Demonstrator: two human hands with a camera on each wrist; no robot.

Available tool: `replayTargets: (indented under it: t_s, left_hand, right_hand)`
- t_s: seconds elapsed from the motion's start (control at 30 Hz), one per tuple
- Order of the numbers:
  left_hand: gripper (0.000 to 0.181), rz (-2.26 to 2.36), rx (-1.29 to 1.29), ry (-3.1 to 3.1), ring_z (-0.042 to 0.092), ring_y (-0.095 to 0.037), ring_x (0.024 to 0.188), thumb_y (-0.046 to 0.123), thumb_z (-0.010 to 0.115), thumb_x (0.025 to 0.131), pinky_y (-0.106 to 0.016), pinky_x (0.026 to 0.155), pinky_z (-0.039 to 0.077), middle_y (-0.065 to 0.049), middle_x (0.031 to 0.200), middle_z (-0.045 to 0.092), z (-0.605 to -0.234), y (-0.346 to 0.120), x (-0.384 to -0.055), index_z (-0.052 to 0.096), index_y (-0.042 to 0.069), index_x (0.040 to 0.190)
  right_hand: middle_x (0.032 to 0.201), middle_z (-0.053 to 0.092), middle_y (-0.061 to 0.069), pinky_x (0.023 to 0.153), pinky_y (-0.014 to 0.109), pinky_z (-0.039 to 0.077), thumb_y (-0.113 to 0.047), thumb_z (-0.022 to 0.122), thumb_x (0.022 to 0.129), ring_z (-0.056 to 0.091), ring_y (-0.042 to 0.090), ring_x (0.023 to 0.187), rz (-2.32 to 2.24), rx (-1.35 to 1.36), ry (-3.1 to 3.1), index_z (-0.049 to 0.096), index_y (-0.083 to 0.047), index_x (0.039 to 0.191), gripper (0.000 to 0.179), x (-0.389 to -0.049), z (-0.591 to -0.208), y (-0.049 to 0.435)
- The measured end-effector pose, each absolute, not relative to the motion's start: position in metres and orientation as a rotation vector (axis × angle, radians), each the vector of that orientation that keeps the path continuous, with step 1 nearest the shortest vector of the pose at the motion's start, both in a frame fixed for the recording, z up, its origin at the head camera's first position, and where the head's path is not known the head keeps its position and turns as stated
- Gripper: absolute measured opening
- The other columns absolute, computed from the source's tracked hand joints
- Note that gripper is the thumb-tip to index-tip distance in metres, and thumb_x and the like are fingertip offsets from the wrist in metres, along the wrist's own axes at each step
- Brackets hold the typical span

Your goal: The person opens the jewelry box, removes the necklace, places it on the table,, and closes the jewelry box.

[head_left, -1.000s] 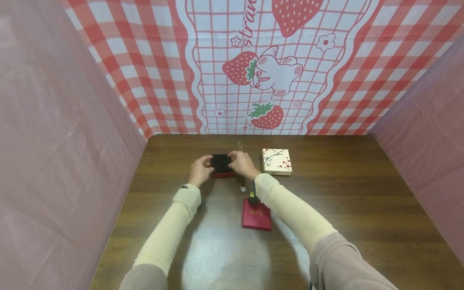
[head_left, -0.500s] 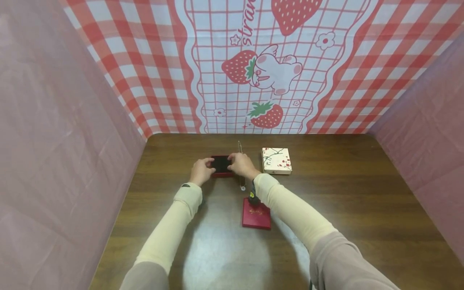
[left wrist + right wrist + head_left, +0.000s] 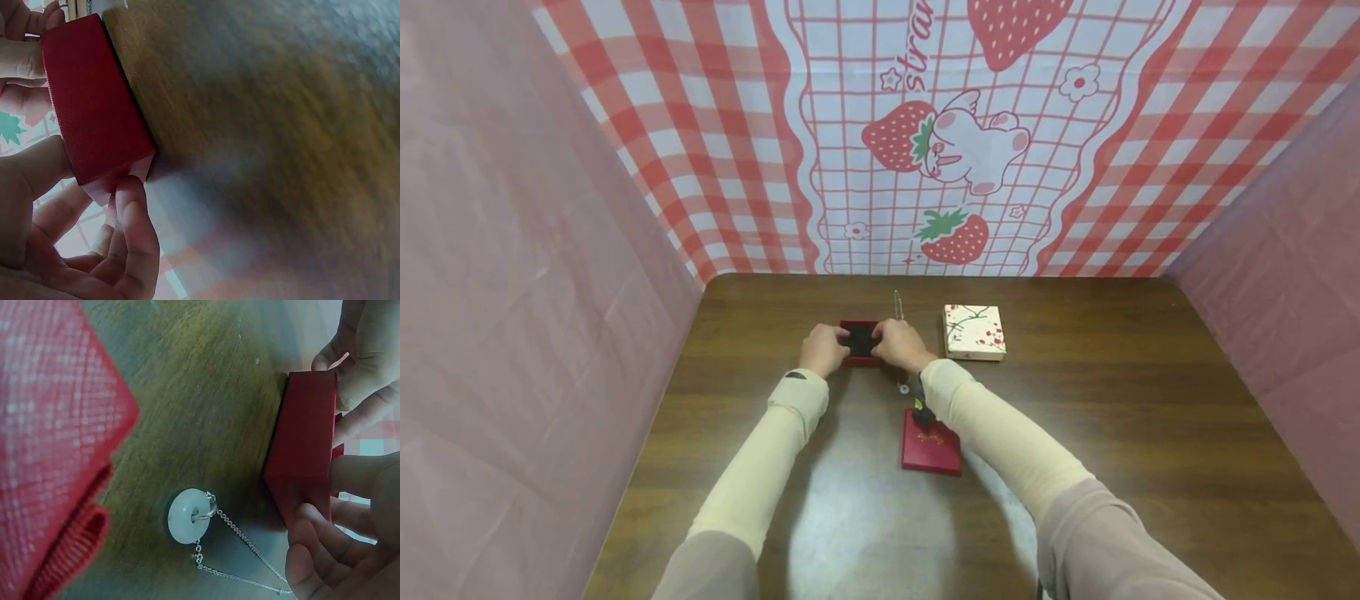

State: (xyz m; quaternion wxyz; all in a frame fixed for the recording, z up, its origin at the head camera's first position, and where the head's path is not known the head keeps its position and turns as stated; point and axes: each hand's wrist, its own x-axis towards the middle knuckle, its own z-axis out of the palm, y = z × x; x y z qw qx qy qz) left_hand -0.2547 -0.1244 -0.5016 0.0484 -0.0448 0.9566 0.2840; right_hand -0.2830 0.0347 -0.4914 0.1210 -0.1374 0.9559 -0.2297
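A small red box (image 3: 862,362) without its lid stands on the table, a black insert (image 3: 861,340) inside it. At its left end, my left hand (image 3: 823,348) holds it, one finger (image 3: 136,215) against the end wall and another reaching over the rim. My right hand (image 3: 901,343) grips the right end the same way, a finger (image 3: 312,525) on the outer wall. Beside that hand lies a silver chain necklace (image 3: 244,540) with a round white pendant (image 3: 189,516), partly hidden under the hand in the head view. Whether the fingers touch the insert cannot be told.
A red lid (image 3: 931,450) with gold lettering lies nearer the front, below my right wrist. To the right stands a cream box (image 3: 973,333) with a floral branch print. A strawberry-patterned cloth (image 3: 955,167) hangs behind the wooden table (image 3: 1112,400).
The black insert has gone down into the red box, so the box's back rim now shows. My left hand has shifted slightly right. The necklace, lid and cream box stay put.
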Motion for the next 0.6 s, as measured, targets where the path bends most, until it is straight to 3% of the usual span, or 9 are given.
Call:
replayTargets:
  t_s: [0.6]
  left_hand:
    - [0.044,1.034,-0.123,2.923,0.055,-0.037,0.12,0.017,0.073,0.084,-0.05,0.104,0.043,-0.02,0.127,0.059,-0.4966,-0.1319,-0.2526,0.064,0.01,0.126]
  right_hand:
    - [0.109,0.072,0.012,0.09,0.044,0.053,-0.023,0.074,0.084,0.067,0.032,0.102,-0.696,-0.476,2.812,0.071,-0.009,0.107,0.028,-0.2812,-0.4881,0.0393]
